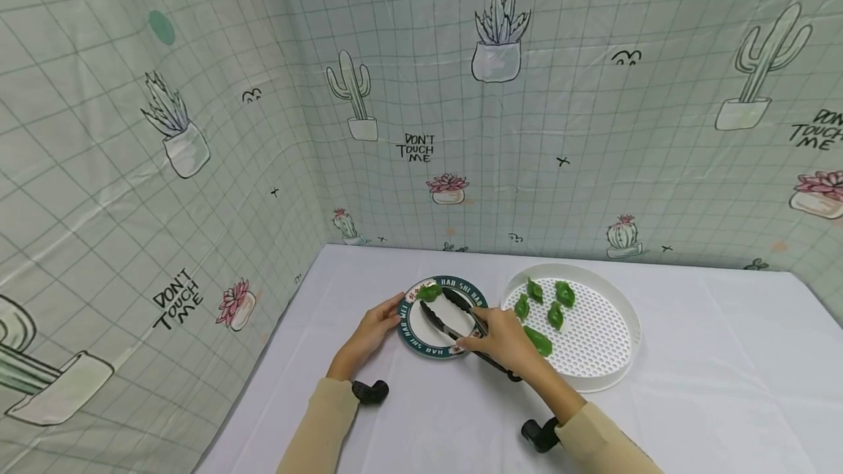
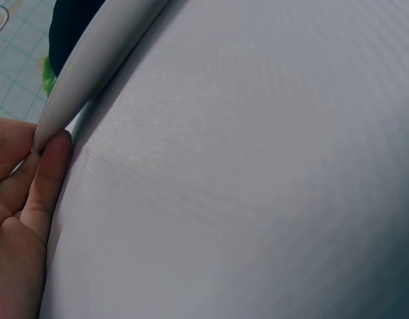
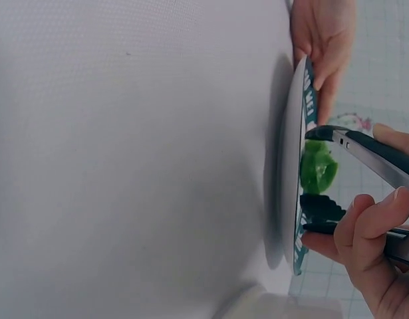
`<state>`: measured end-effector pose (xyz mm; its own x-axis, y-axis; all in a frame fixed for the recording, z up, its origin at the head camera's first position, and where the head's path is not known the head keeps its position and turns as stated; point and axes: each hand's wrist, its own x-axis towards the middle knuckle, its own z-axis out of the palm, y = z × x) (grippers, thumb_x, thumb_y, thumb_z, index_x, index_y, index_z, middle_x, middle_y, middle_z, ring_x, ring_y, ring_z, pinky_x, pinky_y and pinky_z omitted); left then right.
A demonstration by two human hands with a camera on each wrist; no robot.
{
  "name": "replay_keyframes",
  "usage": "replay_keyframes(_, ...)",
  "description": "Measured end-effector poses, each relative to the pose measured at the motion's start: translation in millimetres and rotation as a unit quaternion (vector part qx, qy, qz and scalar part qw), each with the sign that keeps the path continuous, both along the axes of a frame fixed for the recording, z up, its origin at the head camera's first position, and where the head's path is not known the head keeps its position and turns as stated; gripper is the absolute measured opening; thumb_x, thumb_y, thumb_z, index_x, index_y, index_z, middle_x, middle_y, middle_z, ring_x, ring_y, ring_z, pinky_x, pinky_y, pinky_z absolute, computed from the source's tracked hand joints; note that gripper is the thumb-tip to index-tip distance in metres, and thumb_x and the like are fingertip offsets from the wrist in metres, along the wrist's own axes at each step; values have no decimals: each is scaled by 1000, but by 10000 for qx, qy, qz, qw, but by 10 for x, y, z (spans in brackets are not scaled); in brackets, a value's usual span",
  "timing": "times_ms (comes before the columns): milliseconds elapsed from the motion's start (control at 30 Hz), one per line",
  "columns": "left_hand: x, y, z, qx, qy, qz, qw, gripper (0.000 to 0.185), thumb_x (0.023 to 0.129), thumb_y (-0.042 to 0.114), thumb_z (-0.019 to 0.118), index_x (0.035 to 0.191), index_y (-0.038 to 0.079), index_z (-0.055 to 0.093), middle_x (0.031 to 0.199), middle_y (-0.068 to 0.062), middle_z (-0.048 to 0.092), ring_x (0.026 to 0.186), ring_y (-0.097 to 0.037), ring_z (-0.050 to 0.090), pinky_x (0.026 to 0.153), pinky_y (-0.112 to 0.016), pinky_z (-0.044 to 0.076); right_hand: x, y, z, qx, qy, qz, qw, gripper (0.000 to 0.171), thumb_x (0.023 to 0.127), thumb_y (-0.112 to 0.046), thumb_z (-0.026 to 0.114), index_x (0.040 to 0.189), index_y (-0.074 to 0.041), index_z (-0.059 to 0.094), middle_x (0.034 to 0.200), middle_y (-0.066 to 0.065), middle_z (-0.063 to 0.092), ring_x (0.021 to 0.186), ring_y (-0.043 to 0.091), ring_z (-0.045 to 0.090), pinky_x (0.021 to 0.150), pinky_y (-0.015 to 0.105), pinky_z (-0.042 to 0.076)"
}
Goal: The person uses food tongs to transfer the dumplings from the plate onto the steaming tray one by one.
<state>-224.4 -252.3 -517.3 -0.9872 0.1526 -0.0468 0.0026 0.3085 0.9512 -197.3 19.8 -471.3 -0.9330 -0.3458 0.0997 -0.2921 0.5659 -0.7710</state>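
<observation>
My left hand [image 1: 373, 329] pinches the left rim of a round plate [image 1: 415, 343] with a dark green lettered border; the left wrist view shows thumb and finger at the plate's edge [image 2: 74, 86]. My right hand [image 1: 503, 339] holds black-tipped metal tongs [image 1: 451, 332], their arms spread over the plate. A green pepper [image 1: 429, 292] lies near the plate's back rim, just beyond the tong tips. In the right wrist view that pepper [image 3: 318, 167] shows between the parted tong tips, with the right fingers [image 3: 377, 222] curled around the tong handles.
Right of the plate stands a round white tray [image 1: 634, 328] with a perforated bottom, holding several green peppers [image 1: 564, 294]. Both rest on a white-covered table [image 1: 711, 364]. A cactus-print cloth [image 1: 560, 115] hangs behind and along the left.
</observation>
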Motion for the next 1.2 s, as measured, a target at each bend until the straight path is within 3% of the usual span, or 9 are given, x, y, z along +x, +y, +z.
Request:
replay_keyframes(333, -66, -51, -70, 38, -42, -52, 10000, 50, 100, 0, 51, 150, 0, 42, 153, -19, 40, 145, -35, 29, 118, -50, 22, 52, 36, 33, 55, 109, 144, 9998, 64, 78, -21, 86, 126, 14, 60, 54, -6, 35, 49, 5, 28, 44, 19, 24)
replay_keyframes(667, -62, -49, -64, 58, -74, -109, 9999, 50, 101, 0, 49, 150, 0, 41, 154, -19, 38, 146, -35, 27, 119, -50, 20, -6, 33, 7, 45, 184, 122, 9997, 65, 80, -20, 85, 127, 16, 59, 51, -8, 28, 47, 6, 22, 44, 20, 22)
replay_keyframes(1200, -45, -29, -101, 3, -20, 89, 10000, 49, 101, -2, 49, 149, -3, 41, 147, -24, 47, 140, -39, 37, 116, -54, 26, -103, -1, -49, 56, 41, 134, 9999, 59, 82, -16, 83, 128, 12, 61, 53, -6, 21, 50, 9, 16, 46, 21, 18)
